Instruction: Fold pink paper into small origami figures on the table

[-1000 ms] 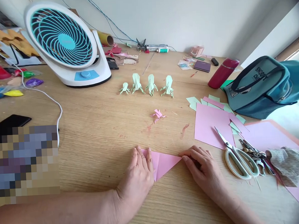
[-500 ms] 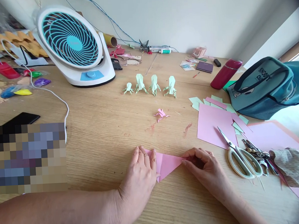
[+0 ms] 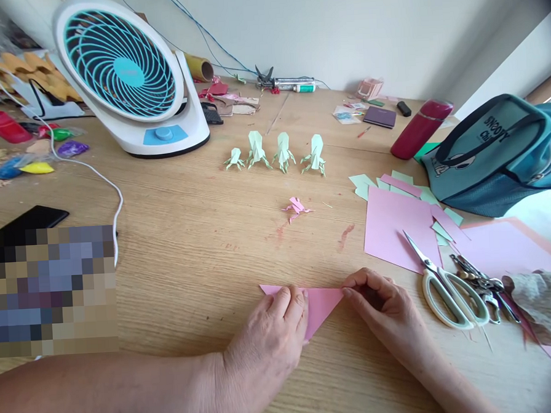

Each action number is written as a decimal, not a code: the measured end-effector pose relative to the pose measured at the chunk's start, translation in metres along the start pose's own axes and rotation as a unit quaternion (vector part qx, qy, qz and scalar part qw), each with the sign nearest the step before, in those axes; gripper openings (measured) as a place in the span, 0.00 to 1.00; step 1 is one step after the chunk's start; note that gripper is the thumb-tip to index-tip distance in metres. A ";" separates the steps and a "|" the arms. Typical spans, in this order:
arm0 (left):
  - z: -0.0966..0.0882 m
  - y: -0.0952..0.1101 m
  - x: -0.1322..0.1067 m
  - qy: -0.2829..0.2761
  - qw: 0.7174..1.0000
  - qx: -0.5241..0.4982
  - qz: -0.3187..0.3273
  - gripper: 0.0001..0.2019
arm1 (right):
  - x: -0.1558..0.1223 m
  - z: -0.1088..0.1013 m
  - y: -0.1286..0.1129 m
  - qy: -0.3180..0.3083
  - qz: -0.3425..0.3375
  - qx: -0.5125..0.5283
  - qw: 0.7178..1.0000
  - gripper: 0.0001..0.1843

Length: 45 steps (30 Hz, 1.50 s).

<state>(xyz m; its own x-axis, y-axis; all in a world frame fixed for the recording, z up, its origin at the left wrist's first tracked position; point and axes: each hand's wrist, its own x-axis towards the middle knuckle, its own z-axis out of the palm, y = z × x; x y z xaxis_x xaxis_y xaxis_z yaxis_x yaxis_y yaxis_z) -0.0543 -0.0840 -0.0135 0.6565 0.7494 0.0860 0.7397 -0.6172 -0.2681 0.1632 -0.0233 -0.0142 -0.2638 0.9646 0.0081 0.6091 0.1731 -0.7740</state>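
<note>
A folded pink sheet of paper [image 3: 324,304], triangular in outline, lies on the wooden table in front of me. My left hand [image 3: 273,333] covers its middle, the fingers bent together and gripping it; a pointed corner sticks out beyond them on the left. Thumb and fingertips of my right hand [image 3: 385,308] pinch the right-hand corner. Farther off on the table sits a small pink folded paper figure [image 3: 296,208] with thin legs. Behind it stand several pale green paper figures [image 3: 284,152] in a row. The creases under my left hand are hidden.
White-handled scissors [image 3: 446,291] lie right of my right hand, partly over a pink sheet [image 3: 391,225]. Beyond are green and pink paper scraps, a red bottle [image 3: 422,129] and a teal bag [image 3: 491,177]. A white fan [image 3: 161,137] stands back left, near a white cable [image 3: 116,196].
My left hand has slid right along the paper and its fingers have drawn in, baring the left corner. My right hand still pinches the right corner. The view has shifted slightly.
</note>
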 end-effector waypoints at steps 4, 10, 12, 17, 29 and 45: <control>0.002 -0.001 0.002 0.042 0.999 -0.010 -0.002 0.18 | -0.004 0.001 0.004 0.013 0.009 0.054 0.998 0.10; 0.004 -0.004 0.005 0.064 0.998 -0.021 0.009 0.17 | -0.011 0.006 0.006 0.017 0.025 0.086 0.996 0.17; 0.005 -0.005 0.006 0.062 0.997 -0.027 0.023 0.17 | -0.011 0.007 0.004 0.021 0.026 0.057 0.998 0.19; 0.006 -0.009 0.008 0.092 0.994 -0.040 0.032 0.16 | -0.010 0.010 0.000 0.032 0.018 -0.004 0.999 0.16; 0.014 -0.014 0.009 0.099 0.989 -0.095 0.055 0.17 | -0.014 0.011 0.002 0.048 0.007 -0.010 0.999 0.17; 0.005 -0.025 0.019 0.099 0.982 -0.142 0.076 0.12 | -0.015 0.012 0.002 0.060 -0.037 -0.024 0.997 0.23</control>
<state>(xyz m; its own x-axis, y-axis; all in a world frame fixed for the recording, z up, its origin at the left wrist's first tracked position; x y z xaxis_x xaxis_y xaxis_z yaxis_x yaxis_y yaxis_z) -0.0612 -0.0524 -0.0101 0.7580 0.5987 0.2588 0.6232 -0.7819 -0.0164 0.1600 -0.0400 -0.0236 -0.2194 0.9652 0.1423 0.6275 0.2513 -0.7370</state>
